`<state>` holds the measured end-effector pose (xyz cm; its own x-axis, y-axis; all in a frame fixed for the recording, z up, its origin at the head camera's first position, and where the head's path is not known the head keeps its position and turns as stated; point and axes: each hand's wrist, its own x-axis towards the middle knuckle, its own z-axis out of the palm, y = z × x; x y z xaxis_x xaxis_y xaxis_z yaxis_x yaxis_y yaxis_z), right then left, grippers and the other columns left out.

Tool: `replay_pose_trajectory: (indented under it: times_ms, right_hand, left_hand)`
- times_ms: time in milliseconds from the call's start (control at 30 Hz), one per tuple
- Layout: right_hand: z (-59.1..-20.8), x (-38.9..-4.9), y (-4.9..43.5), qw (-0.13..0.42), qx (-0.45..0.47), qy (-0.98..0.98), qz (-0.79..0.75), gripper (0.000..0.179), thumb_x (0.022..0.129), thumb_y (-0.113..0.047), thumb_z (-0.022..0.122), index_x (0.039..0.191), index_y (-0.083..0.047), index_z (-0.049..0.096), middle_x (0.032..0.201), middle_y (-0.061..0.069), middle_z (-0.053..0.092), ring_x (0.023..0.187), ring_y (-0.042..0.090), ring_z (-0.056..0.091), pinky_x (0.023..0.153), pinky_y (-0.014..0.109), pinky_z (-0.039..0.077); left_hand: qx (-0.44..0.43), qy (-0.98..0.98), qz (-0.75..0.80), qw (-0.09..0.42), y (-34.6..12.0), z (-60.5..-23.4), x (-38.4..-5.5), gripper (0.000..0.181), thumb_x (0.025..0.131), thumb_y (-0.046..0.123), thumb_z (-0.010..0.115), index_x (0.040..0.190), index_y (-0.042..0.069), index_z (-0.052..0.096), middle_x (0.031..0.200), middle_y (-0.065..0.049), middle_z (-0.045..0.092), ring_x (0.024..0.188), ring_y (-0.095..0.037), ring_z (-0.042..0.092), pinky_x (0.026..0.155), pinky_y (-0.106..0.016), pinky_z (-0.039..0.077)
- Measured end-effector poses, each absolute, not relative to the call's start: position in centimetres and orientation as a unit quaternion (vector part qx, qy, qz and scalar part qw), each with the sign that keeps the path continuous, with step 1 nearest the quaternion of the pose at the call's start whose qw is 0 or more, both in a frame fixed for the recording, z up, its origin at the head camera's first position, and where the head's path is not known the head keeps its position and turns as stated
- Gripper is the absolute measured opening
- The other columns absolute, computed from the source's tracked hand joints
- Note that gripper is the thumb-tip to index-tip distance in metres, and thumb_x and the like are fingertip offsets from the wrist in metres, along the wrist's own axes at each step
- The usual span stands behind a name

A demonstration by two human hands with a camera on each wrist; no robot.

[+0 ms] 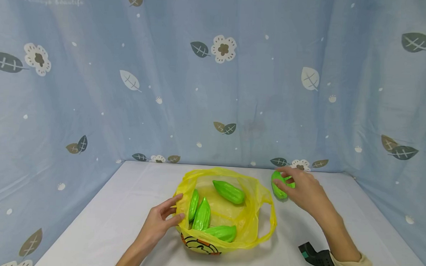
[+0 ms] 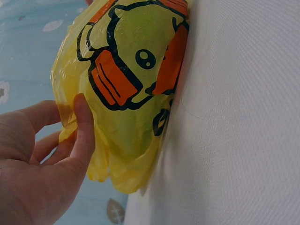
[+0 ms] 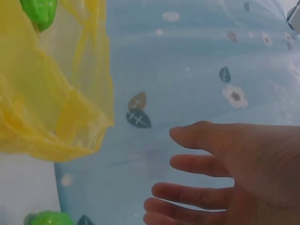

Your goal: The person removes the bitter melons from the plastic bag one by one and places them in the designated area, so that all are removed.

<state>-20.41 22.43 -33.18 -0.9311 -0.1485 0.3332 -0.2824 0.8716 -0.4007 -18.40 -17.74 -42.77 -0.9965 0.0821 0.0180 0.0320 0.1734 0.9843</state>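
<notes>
A yellow plastic bag (image 1: 254, 238) with a cartoon print stands on the table, its mouth spread wide. Several bright green, ridged bitter melons lie inside, one of them (image 1: 229, 192) towards the back and another (image 1: 202, 214) upright near the left side. My left hand (image 1: 159, 218) pinches the bag's left rim between thumb and fingers, as the left wrist view also shows. At the back right, my right hand (image 1: 305, 190) hovers by a bitter melon (image 1: 278, 187) and a second green piece mostly hidden behind the fingers. In the right wrist view its fingers are extended and hold nothing.
A loop handle (image 1: 274, 221) of the bag sticks out to the right. White cloth covers the table (image 1: 124, 192), and a blue patterned curtain (image 1: 179, 92) closes in the back and sides. A dark strap (image 1: 316, 256) hangs at the right wrist.
</notes>
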Motion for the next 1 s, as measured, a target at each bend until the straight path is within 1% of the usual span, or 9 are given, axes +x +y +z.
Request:
replay_pose_trajectory:
  times_ms: [167,333,500,733,1000]
  right_hand:
    - [-33.1,-20.0,21.6,0.144,0.132,-0.954,0.228,0.043,0.092,-0.035,0.068,0.128,-0.013,0.064,0.113,0.009,0.071,0.096,0.026,0.067,0.077,0.047,0.056]
    - [-33.0,-19.6,20.8,0.124,0.147,-0.953,0.234,0.044,0.092,-0.035,0.068,0.131,-0.016,0.062,0.119,0.008,0.069,0.099,0.025,0.067,0.079,0.046,0.056]
    - [-33.2,-19.4,19.9,0.113,0.173,-0.949,0.24,0.041,0.091,-0.034,0.069,0.129,-0.019,0.063,0.12,0.004,0.068,0.097,0.021,0.067,0.078,0.041,0.056]
    - [-33.9,-19.2,18.4,0.094,0.212,-0.941,0.246,0.042,0.089,-0.031,0.072,0.128,-0.018,0.063,0.123,0.006,0.067,0.098,0.023,0.068,0.078,0.036,0.057]
    - [-34.5,-19.4,16.9,0.09,0.232,-0.943,0.222,0.043,0.086,-0.031,0.075,0.126,-0.018,0.064,0.11,0.003,0.07,0.092,0.018,0.068,0.075,0.031,0.057]
  left_hand:
    - [0.036,0.766,0.641,0.017,-17.9,-42.9,-18.3,0.06,0.083,0.018,0.078,0.139,0.023,0.056,0.147,-0.001,0.051,0.111,-0.018,0.061,0.079,-0.022,0.055]
    - [0.035,0.766,0.642,0.017,-18.0,-42.9,-18.4,0.06,0.083,0.018,0.078,0.139,0.023,0.056,0.146,0.0,0.051,0.111,-0.018,0.062,0.079,-0.022,0.055]
    - [0.036,0.766,0.641,0.017,-18.0,-42.8,-18.4,0.061,0.083,0.018,0.078,0.139,0.023,0.056,0.146,-0.001,0.052,0.111,-0.018,0.062,0.08,-0.022,0.055]
    - [0.033,0.768,0.639,0.02,-18.0,-42.7,-18.2,0.061,0.083,0.019,0.078,0.139,0.023,0.055,0.146,-0.001,0.051,0.11,-0.018,0.061,0.079,-0.023,0.055]
    - [0.036,0.766,0.642,0.023,-17.9,-42.7,-18.4,0.061,0.083,0.018,0.078,0.139,0.023,0.055,0.147,-0.001,0.05,0.111,-0.019,0.06,0.079,-0.023,0.055]
